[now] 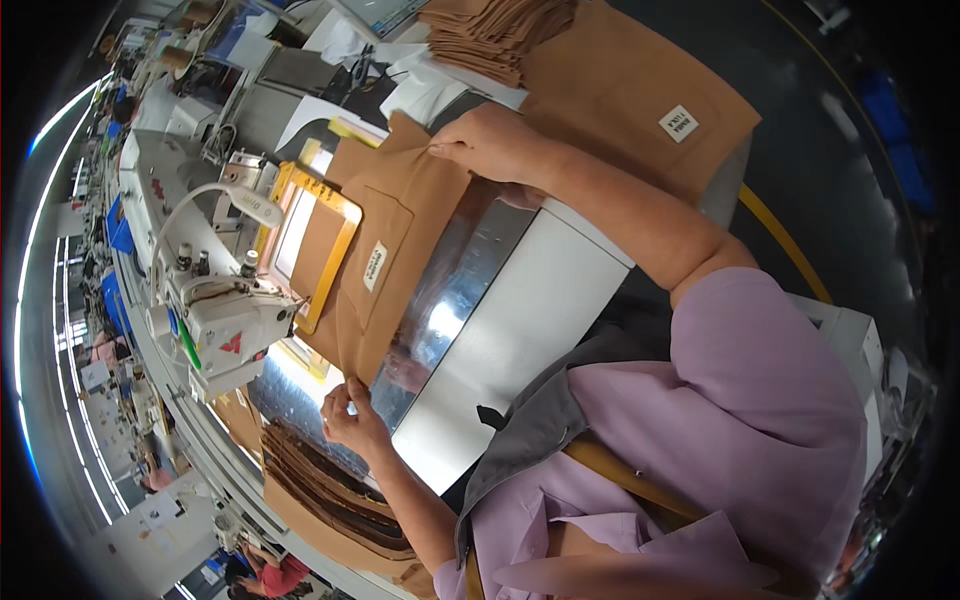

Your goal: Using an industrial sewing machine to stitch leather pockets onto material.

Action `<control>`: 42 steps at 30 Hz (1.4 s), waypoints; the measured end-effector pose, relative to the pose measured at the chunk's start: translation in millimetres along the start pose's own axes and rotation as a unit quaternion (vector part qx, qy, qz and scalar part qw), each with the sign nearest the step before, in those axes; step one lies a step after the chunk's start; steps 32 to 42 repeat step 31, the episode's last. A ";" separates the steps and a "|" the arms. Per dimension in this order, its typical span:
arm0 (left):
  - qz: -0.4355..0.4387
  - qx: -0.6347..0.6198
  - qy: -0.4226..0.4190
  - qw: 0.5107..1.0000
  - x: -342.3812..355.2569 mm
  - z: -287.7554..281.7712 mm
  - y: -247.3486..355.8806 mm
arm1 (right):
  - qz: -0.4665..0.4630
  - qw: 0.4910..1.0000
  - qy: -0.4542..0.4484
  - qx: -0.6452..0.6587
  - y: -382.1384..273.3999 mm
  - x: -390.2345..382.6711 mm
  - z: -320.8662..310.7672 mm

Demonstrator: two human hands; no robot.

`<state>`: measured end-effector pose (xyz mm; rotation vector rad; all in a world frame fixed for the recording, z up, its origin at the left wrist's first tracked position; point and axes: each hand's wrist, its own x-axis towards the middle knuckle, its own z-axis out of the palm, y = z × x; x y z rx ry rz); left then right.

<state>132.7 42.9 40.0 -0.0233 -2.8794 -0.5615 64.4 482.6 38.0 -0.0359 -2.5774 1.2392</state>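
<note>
A brown fabric piece [362,235] with a stitched pocket outline and a white label [375,267] lies across a shiny metal plate [455,285]. Its far part lies at the yellow clamp frame [338,262] of a white sewing machine [225,320]. My right hand [490,145] is closed on the upper edge of the fabric, which wrinkles at the fingers. At the piece's lower corner, my left hand [355,420] pinches the fabric between thumb and fingers. The fabric between both hands looks fairly flat.
Stacked brown pieces [495,35] and a large labelled brown piece [640,100] lie beyond my right arm. More layered brown pieces [330,495] sit beside my left forearm. A lamp [255,205] juts from the machine. Other workstations and people fill the left background.
</note>
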 end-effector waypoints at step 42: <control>0.136 0.022 -0.125 0.983 -254.3 1.2 -15.0 | -0.242 0.945 -0.185 -0.116 -19.1 -142.3 32.4</control>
